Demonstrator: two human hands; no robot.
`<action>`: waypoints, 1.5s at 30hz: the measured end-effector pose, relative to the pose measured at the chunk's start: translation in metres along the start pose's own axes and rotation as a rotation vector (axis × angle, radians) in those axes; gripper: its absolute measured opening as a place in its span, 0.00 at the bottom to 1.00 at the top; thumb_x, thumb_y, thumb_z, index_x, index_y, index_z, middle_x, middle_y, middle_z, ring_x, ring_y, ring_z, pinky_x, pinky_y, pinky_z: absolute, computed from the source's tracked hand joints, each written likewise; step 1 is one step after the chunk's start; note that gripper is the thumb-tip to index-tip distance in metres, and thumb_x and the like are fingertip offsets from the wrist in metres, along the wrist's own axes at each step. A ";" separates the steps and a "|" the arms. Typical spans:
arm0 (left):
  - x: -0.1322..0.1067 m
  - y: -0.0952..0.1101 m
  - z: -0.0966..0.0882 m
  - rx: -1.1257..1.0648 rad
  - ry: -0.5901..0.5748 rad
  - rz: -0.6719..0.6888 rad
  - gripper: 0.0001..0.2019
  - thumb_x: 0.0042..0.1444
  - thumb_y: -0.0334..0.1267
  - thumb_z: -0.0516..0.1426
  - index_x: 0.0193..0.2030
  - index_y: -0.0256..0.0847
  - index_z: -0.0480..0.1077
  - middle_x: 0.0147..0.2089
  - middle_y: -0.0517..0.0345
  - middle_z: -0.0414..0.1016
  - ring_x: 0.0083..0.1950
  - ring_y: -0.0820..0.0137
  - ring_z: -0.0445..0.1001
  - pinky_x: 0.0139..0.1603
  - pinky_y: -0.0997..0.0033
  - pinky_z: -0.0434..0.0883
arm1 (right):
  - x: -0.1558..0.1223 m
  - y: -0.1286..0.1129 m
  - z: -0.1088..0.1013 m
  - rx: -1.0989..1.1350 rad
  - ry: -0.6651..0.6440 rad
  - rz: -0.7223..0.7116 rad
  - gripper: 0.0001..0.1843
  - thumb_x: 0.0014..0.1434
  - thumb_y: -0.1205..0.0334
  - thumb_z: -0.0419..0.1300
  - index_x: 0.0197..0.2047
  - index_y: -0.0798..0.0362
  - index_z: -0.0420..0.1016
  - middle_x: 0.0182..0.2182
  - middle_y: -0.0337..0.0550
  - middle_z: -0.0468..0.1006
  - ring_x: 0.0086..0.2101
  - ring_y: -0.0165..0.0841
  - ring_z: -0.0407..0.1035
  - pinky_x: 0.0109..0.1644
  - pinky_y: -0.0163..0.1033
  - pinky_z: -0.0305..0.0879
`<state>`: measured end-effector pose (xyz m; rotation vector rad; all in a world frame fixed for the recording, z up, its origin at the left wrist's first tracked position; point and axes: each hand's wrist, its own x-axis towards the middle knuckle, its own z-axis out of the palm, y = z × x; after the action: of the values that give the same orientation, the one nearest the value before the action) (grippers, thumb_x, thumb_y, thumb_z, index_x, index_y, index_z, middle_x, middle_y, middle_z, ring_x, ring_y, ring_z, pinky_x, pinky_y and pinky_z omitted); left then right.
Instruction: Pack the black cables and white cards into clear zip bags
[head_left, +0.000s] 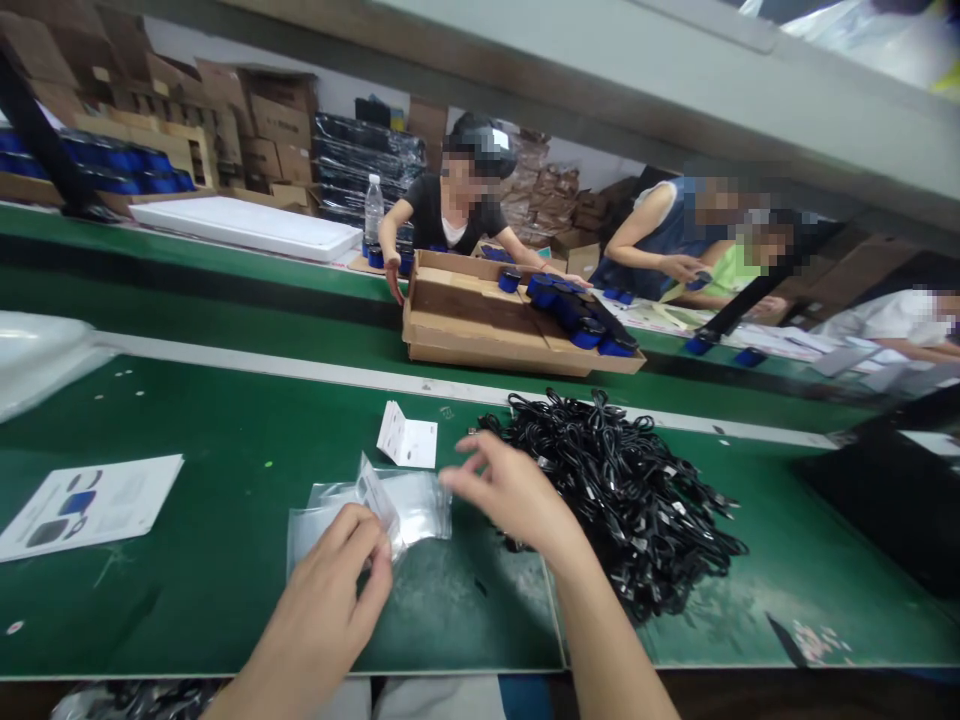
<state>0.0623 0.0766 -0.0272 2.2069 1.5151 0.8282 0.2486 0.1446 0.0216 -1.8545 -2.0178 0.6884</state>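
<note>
My left hand (337,575) is closed, its thumb and fingers pinching the edge of a clear plastic bag (379,500) that stands up a little. Beneath it lie more flat clear bags (426,505) in a loose stack on the green table. My right hand (517,490) hovers just right of the stack with its fingers apart and nothing visible in them. Close behind the bags, a small folded white leaflet (416,443) stands partly opened. Beside my right hand spreads a heap of bundled black cables (622,500), partly hidden by that hand and forearm.
Printed sheets (90,505) lie at the left, near a white plastic wrap (37,355). Across the table, a person (457,200) handles a cardboard tray (480,310) with blue-and-black round items (570,300). Other people work farther right. A grey shelf (675,70) overhangs the table.
</note>
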 end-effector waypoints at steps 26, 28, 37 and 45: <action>0.017 0.006 0.000 -0.211 0.088 -0.127 0.13 0.63 0.39 0.46 0.31 0.41 0.67 0.44 0.52 0.64 0.44 0.67 0.71 0.37 0.73 0.70 | -0.061 0.001 0.089 1.175 0.481 0.081 0.15 0.50 0.55 0.67 0.36 0.55 0.72 0.25 0.41 0.78 0.24 0.34 0.76 0.29 0.36 0.76; 0.015 0.008 0.002 -0.186 0.113 -0.101 0.13 0.63 0.38 0.46 0.31 0.41 0.68 0.45 0.51 0.64 0.47 0.66 0.71 0.41 0.70 0.71 | -0.065 0.001 0.097 1.008 0.597 -0.024 0.11 0.53 0.60 0.65 0.39 0.54 0.72 0.28 0.42 0.80 0.26 0.34 0.77 0.30 0.34 0.76; 0.009 0.007 0.003 -0.117 0.157 -0.071 0.13 0.62 0.36 0.47 0.29 0.41 0.69 0.46 0.50 0.61 0.50 0.62 0.69 0.42 0.65 0.72 | -0.074 0.000 0.076 0.424 0.387 -0.511 0.22 0.62 0.74 0.49 0.59 0.60 0.66 0.53 0.55 0.72 0.53 0.36 0.68 0.55 0.35 0.66; -0.014 0.029 0.017 -0.144 0.118 0.023 0.11 0.60 0.31 0.47 0.30 0.41 0.67 0.48 0.48 0.63 0.48 0.64 0.71 0.45 0.63 0.72 | -0.062 0.003 0.083 0.448 0.537 -0.150 0.09 0.56 0.65 0.59 0.42 0.55 0.73 0.30 0.43 0.74 0.28 0.32 0.69 0.29 0.34 0.66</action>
<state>0.0907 0.0533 -0.0277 2.1075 1.4359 1.0577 0.2138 0.0725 -0.0435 -1.4171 -1.4895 0.4806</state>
